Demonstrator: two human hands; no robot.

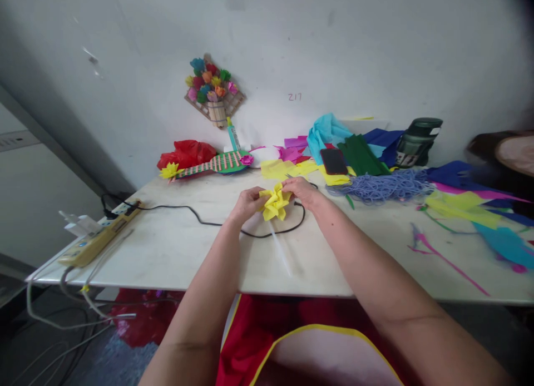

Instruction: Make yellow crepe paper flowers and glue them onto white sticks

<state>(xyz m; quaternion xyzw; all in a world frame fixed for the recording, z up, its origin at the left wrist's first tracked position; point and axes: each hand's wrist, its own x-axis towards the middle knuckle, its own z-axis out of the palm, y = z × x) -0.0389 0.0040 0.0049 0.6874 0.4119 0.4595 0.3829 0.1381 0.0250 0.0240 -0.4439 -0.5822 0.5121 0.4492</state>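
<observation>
White table (167,258) noted: my left hand (247,203) and right hand (302,190) pinch a yellow flower (275,203), judged largely shaped; what remains, I cannot tell

Yellow plastic power strip (99,242), left end of pale desk (167,258); dark rectangular phone (334,162); dark-green cylindrical flask (416,143) near white wall (275,35).

arms (208,280): bare, extended forward, converging | left grip (246,203): pinched | right grip (302,191): pinched
</observation>
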